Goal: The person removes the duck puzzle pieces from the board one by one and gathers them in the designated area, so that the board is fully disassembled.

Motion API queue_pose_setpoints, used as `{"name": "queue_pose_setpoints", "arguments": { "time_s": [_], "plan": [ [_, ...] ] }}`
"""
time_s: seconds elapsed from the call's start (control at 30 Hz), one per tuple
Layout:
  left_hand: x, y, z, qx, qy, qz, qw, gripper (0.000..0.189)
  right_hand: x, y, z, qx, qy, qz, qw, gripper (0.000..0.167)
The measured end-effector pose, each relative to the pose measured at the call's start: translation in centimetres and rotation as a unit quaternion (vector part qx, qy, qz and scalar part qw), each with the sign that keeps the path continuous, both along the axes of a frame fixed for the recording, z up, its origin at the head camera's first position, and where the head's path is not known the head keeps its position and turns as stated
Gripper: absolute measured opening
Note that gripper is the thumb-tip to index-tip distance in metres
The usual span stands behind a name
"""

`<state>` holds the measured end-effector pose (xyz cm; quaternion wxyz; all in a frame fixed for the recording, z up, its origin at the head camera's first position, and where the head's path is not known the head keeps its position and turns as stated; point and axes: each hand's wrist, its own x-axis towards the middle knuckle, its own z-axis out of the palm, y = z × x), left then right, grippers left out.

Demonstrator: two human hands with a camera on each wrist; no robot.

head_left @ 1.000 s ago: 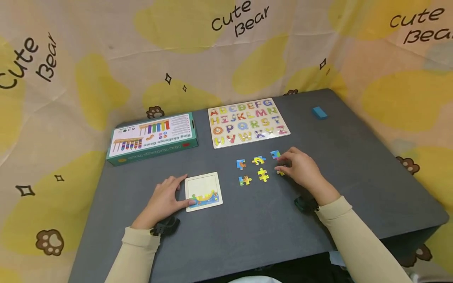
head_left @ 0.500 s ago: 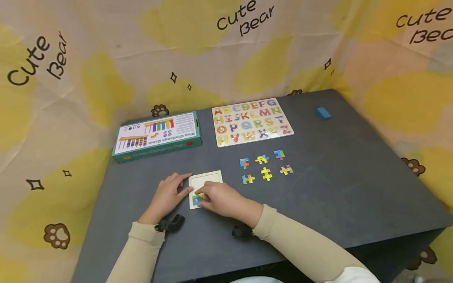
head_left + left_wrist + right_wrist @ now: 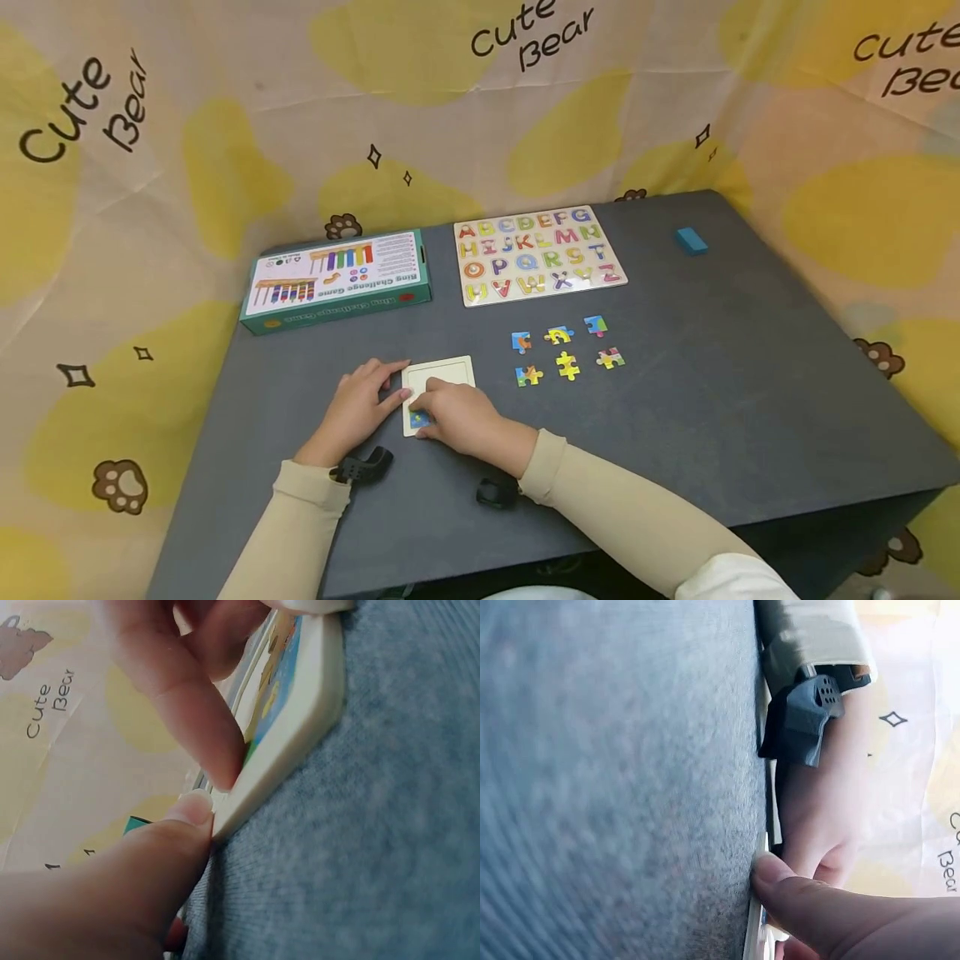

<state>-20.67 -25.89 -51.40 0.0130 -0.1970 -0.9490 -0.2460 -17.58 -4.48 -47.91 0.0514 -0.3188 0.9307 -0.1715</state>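
Observation:
A small wooden puzzle tray (image 3: pixel 442 367) lies on the grey table, with joined blue and green puzzle pieces (image 3: pixel 418 419) along its near side. My left hand (image 3: pixel 356 412) rests at the tray's left edge, thumb on the border and forefinger at the far corner. My right hand (image 3: pixel 468 418) is over the tray and hides part of the picture. In the left wrist view, the right forefinger (image 3: pixel 202 727) presses down near a corner of the tray. The right thumb (image 3: pixel 791 889) touches the near rim in the right wrist view.
Several loose jigsaw pieces (image 3: pixel 567 367) lie in two rows right of the tray. Behind them is an alphabet board (image 3: pixel 540 256). A green game box (image 3: pixel 337 282) sits at the back left and a blue block (image 3: pixel 691 242) at the back right.
My right hand has moved left from the loose pieces to the tray; the two rows still lie on the table. My left hand stays at the tray's edge, its thumb drawn back off the pieces.

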Motion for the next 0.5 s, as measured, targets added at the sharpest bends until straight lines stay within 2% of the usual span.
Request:
{"name": "queue_pose_setpoints", "arguments": {
  "time_s": [0.27, 0.5],
  "plan": [
    [0.19, 0.07, 0.31, -0.018, -0.005, 0.004, 0.9998, 0.051, -0.42, -0.21, -0.21, -0.044, 0.004, -0.01, 0.999, 0.04],
    [0.36, 0.19, 0.48, -0.024, 0.003, 0.005, 0.9997, 0.05, -0.31, -0.26, -0.16, -0.068, 0.032, 0.012, 0.9971, 0.018]
  ]
}}
